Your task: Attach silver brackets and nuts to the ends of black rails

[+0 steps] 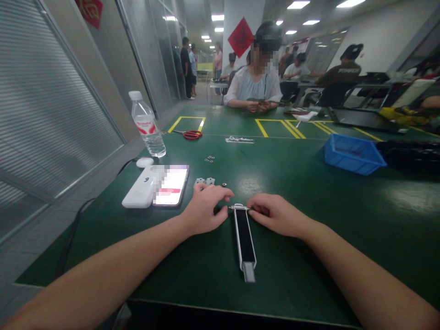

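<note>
A long, narrow device (pixel 246 238) with a white frame, a black face and a grey tab at its near end lies on the table between my hands. A thin metal crosspiece runs across its far end. My left hand (pixel 208 208) is left of that end, thumb and curved fingers apart, the thumb tip close to the crosspiece. From the right, my right hand (pixel 277 214) pinches at the crosspiece's other end; what sits between its fingertips is mostly hidden. Small grey plates (pixel 210 181) lie just beyond my left hand, beside a tiny round part (pixel 224 184).
Left on the green table (pixel 292 284) are a phone (pixel 177 185), a white case (pixel 139 190) and a water bottle (pixel 148 126). Small washers (pixel 209 158), red-handled scissors (pixel 192 134) and white strips (pixel 239 140) lie farther off. A blue bin (pixel 354 156) stands right. A person (pixel 256 87) sits opposite.
</note>
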`<state>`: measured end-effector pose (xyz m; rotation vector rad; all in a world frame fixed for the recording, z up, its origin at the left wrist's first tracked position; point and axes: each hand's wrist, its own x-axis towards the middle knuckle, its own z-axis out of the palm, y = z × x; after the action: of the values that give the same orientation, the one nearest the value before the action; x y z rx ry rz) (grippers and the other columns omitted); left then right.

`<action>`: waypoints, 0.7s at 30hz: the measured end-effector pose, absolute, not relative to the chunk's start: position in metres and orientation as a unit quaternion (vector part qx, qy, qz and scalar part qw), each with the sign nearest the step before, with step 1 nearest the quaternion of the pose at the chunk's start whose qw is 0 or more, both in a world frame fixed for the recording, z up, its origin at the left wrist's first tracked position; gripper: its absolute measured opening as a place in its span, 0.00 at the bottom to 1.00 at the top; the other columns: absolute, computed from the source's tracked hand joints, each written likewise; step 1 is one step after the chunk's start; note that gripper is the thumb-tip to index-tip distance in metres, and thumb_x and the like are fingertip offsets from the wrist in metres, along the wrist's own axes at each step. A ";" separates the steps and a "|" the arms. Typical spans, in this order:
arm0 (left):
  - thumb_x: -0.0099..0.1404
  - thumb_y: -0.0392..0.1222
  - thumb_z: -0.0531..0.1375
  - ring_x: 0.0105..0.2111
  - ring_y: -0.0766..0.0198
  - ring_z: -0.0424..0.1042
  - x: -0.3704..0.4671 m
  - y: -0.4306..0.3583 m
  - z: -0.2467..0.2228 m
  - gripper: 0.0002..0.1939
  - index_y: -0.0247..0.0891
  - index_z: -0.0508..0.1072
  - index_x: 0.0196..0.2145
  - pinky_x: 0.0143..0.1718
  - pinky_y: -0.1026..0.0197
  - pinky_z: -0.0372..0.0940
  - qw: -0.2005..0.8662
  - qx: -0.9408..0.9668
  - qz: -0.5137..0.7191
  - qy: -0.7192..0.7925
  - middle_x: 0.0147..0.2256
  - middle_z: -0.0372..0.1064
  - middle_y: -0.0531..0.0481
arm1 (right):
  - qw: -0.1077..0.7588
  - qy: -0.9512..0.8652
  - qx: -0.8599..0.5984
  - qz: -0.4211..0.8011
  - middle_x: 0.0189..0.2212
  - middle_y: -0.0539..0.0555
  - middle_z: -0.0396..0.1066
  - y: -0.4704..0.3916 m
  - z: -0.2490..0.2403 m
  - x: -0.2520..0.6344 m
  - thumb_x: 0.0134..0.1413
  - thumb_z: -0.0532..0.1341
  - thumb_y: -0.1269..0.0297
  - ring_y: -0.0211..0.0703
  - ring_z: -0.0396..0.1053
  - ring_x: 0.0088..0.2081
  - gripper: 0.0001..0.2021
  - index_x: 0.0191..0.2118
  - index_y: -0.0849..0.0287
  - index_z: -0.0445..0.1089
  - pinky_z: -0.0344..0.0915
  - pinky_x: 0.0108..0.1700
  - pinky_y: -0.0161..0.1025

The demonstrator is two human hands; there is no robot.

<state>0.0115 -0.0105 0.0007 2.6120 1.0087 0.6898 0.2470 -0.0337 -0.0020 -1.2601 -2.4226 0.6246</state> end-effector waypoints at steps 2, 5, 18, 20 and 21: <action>0.58 0.35 0.53 0.44 0.56 0.69 0.012 -0.010 0.002 0.16 0.40 0.67 0.45 0.49 0.49 0.50 0.113 0.885 0.245 0.380 0.41 0.73 0.50 | 0.169 -0.849 -0.450 0.219 0.24 0.47 0.62 -0.034 -0.002 0.248 0.54 0.57 0.73 0.35 0.59 0.26 0.05 0.36 0.60 0.69 0.54 0.30 0.33; 0.58 0.34 0.54 0.50 0.53 0.67 0.012 -0.007 0.002 0.20 0.40 0.65 0.49 0.51 0.48 0.50 0.093 0.866 0.240 0.429 0.47 0.70 0.47 | 0.167 -0.842 -0.462 0.225 0.24 0.47 0.62 -0.033 -0.001 0.249 0.52 0.57 0.74 0.35 0.59 0.25 0.07 0.37 0.61 0.68 0.55 0.30 0.33; 0.63 0.35 0.49 0.64 0.53 0.51 0.016 -0.002 -0.004 0.35 0.37 0.41 0.66 0.60 0.33 0.35 0.112 0.875 0.133 0.451 0.60 0.61 0.40 | 0.148 -0.843 -0.468 0.220 0.25 0.47 0.61 -0.033 -0.001 0.246 0.52 0.57 0.75 0.35 0.59 0.27 0.11 0.41 0.60 0.69 0.54 0.30 0.33; 0.63 0.35 0.49 0.64 0.53 0.51 0.016 -0.002 -0.005 0.35 0.38 0.41 0.66 0.60 0.33 0.33 0.117 0.876 0.137 0.448 0.59 0.63 0.41 | 0.146 -0.843 -0.469 0.221 0.25 0.48 0.61 -0.033 0.000 0.246 0.52 0.57 0.75 0.35 0.59 0.27 0.11 0.41 0.61 0.69 0.54 0.30 0.33; 0.63 0.35 0.49 0.64 0.54 0.51 0.015 -0.002 -0.005 0.35 0.38 0.41 0.65 0.60 0.33 0.33 0.117 0.875 0.141 0.448 0.58 0.63 0.42 | 0.145 -0.843 -0.469 0.221 0.26 0.48 0.61 -0.033 0.000 0.246 0.52 0.56 0.75 0.35 0.59 0.27 0.11 0.41 0.61 0.69 0.54 0.30 0.33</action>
<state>0.0152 -0.0021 -0.0050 2.5613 1.3096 0.4141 0.2461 -0.0335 0.0000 -1.3510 -2.4290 0.6360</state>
